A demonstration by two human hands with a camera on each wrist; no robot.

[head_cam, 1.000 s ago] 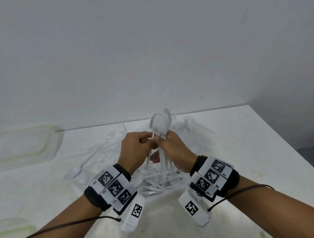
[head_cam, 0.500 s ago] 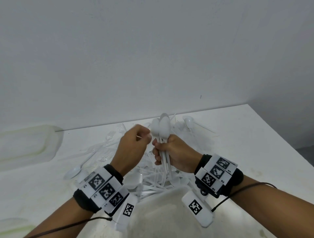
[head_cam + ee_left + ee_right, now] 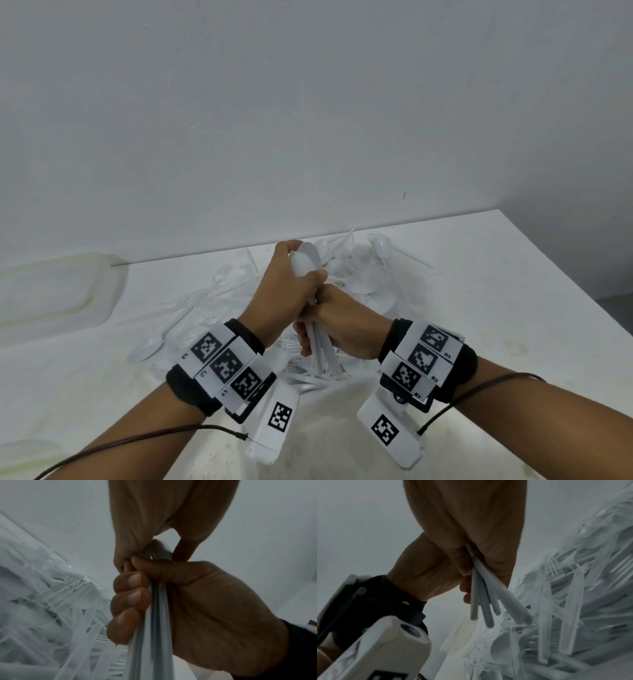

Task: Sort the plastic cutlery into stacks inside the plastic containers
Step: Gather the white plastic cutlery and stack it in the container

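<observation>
A bundle of white plastic spoons [image 3: 306, 263] stands upright above the cutlery pile [image 3: 359, 287]. My left hand [image 3: 303, 262] wraps over the spoon bowls from the left, thumb on the near side. Just below it, my right hand [image 3: 318, 329] grips the handles [image 3: 320, 353], which stick out under its fist. In the left wrist view my right hand [image 3: 205, 601] holds the handles [image 3: 150, 628] while my left fingers [image 3: 137, 540] close on the bowls. The right wrist view shows several handle ends [image 3: 484, 601] fanning out below both hands.
The loose pile of white forks, knives and spoons [image 3: 212, 308] spreads over the white table [image 3: 496, 308]. A translucent container [image 3: 51, 291] lies at the far left, with another [image 3: 20, 455] at the near left edge. The table's right edge drops off near the wall.
My left hand has left the spoon necks, risen beside the bowls and closed over them. My right hand has kept its grip on the handles, and the bundle has tilted slightly left.
</observation>
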